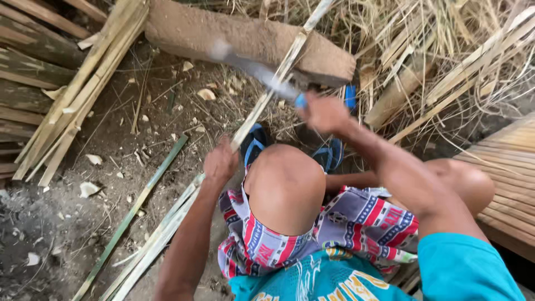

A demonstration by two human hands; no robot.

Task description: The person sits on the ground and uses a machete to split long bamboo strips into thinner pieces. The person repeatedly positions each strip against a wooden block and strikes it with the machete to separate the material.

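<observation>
My left hand [220,163] grips a long pale bamboo strip [262,103] that runs from the lower left up across a thick brown log [251,39]. My right hand [325,113] is closed on the blue handle of a big knife [253,69], whose blurred blade lies against the strip just above the log's near edge. My bare knees and patterned shorts fill the lower middle, with blue sandals [331,155] under my feet.
A bundle of split bamboo slats [78,92] leans at the left beside dark planks. A green bamboo strip [136,203] lies on the dirt. Dry straw and more strips are piled at the upper right. A wooden slatted platform [510,173] sits at the right edge.
</observation>
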